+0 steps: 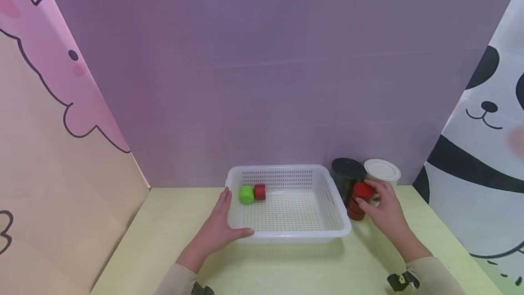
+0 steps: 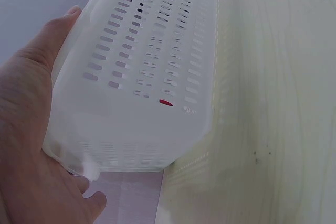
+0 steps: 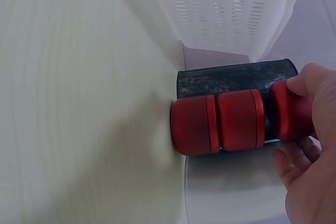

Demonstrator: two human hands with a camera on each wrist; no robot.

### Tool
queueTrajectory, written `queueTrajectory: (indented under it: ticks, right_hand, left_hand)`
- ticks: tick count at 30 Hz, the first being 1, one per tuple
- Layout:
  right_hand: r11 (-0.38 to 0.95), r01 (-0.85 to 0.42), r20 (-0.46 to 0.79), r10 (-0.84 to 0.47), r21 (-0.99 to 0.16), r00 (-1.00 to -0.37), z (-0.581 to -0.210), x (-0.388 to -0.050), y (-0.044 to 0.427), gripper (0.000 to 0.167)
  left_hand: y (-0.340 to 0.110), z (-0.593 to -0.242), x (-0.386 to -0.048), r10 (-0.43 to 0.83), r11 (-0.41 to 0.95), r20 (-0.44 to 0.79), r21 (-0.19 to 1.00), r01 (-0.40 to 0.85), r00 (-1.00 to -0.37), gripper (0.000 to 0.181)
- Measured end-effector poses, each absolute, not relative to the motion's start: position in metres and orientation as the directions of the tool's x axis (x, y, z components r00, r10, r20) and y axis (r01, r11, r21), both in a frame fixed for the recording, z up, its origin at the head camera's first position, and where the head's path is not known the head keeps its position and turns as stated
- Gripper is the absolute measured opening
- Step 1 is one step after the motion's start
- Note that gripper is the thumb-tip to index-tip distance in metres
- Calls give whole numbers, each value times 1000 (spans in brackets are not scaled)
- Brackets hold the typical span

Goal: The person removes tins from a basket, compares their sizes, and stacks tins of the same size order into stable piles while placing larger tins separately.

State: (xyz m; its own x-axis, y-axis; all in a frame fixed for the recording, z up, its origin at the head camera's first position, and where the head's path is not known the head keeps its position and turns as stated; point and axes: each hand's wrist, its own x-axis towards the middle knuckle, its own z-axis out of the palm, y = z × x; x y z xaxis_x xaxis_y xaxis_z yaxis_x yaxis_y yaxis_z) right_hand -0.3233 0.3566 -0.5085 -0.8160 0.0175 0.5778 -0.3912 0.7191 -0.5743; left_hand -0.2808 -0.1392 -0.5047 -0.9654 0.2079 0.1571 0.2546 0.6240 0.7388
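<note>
My right hand (image 1: 385, 204) pinches a small red canister (image 3: 290, 111) between thumb and fingers. It is at the top of a column above two more red canisters (image 3: 210, 123), with a narrow gap beneath it in the right wrist view. My left hand (image 1: 219, 226) rests spread across the near left corner of a white perforated basket (image 1: 286, 236), thumb along the front rim and fingers along the left side. Inside the basket, a green piece (image 1: 246, 195) and a red canister (image 1: 259, 191) lie side by side toward the back left.
Behind the red column stand a black can (image 1: 347, 167) and a white-lidded can (image 1: 382, 170), close to the basket's right side. A pale wooden table (image 1: 286, 272) carries everything. A purple backdrop (image 1: 278, 81) rises behind, and printed panels (image 1: 483, 158) stand on both sides.
</note>
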Motion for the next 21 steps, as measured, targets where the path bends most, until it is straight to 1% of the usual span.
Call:
queueTrajectory:
  ticks: [10, 21]
  right_hand:
    - [711, -380, 559, 23, -592, -829, -517, -326, 361, 58]
    - [715, -383, 565, 21, -585, -825, -518, -326, 360, 58]
  left_hand:
    - [-139, -503, -280, 209, 624, 154, 740, 253, -966, 139]
    - [-139, -502, -279, 206, 622, 150, 743, 248, -967, 139]
